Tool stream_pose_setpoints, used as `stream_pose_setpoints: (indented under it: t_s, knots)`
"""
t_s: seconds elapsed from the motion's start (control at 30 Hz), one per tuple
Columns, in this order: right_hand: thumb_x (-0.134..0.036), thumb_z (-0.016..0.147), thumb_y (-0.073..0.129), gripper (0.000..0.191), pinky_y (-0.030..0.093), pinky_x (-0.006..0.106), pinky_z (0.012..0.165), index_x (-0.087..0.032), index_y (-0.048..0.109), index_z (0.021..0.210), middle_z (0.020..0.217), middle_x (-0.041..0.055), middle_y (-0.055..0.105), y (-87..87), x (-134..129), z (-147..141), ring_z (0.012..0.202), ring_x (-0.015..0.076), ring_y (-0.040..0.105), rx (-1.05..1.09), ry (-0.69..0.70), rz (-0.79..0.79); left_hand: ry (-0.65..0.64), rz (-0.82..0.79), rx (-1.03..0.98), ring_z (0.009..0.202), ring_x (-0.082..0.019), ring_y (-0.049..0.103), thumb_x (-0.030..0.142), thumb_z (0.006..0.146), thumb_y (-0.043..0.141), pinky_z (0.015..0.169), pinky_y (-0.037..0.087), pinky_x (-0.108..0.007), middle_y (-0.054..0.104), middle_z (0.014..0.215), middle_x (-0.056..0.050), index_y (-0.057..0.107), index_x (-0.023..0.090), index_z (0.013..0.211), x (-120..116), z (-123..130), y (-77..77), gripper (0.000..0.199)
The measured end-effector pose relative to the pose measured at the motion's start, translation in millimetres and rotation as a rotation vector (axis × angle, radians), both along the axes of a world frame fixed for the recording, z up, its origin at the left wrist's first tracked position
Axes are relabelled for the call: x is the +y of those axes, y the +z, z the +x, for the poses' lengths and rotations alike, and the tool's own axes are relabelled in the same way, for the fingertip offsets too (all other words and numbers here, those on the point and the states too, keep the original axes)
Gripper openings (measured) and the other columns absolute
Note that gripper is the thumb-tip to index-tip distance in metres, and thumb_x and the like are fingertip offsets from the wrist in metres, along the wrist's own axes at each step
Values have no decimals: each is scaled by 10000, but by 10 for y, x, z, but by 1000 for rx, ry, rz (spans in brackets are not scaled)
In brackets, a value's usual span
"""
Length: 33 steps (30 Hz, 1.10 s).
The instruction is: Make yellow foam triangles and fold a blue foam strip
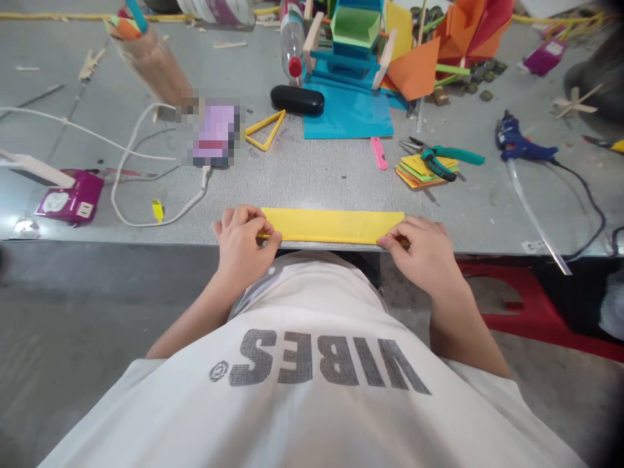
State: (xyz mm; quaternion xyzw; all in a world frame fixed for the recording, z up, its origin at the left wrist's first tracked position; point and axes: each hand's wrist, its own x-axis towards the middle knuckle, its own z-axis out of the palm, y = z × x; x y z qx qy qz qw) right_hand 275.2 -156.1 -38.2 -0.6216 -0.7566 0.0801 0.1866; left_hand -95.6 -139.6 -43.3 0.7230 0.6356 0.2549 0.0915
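A long strip of yellow paper (334, 225) lies along the table's front edge, with a fold or rolled edge on the side toward me. My left hand (247, 235) pinches its left end between thumb and fingers. At the opposite end, my right hand (420, 246) grips the near corner the same way. Both hands rest at the table edge, and the fingers partly hide the paper's ends. Beyond the strip lie a yellow triangle frame (266, 132), a pink cutter (379, 153) and a stack of coloured paper pieces (414, 170).
Green-handled pliers (458, 156) lie on the paper stack. A blue glue gun (524, 140) with a cord is at right. To the left are a phone (214, 133) on a white cable and a purple socket block (73, 197). Coloured paper models (358, 32) and a bottle (292, 42) stand behind.
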Motion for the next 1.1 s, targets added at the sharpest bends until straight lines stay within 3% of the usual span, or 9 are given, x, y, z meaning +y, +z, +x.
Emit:
stream_pose_setpoints:
  t_s: [0.4,0.7,0.87,1.1]
  knots:
    - [-669,1123,561,594,323,445,856,-246,511,710,789,53,607,-52,83,92,869,265,544,-66,-48,41,1,10,58,1182,-360,606,241,973,686,959,421,-581,724,1249,-116,597,223,777,-12,-18,4,217]
    - [-477,1079,678,433,312,433,861,-237,525,753,834,49,614,-89,40,38,927,270,555,-83,-92,50,-11,29,144,1155,-376,585,147,901,657,960,395,-583,693,1233,-135,531,229,801,-9,2,-30,180]
    - [-475,1054,693,398,324,437,896,-237,548,770,856,53,645,-144,25,-3,955,281,569,-79,-162,75,-24,-6,150,1184,-385,574,138,901,624,990,372,-575,679,1271,-146,623,232,956,-9,12,-8,109]
    - [-536,1055,676,439,337,441,908,-238,555,756,857,71,655,-175,37,-20,993,303,591,-78,-216,71,-138,30,201,1254,-392,545,67,975,510,963,335,-548,664,1426,-173,721,240,1176,-31,-76,-45,339]
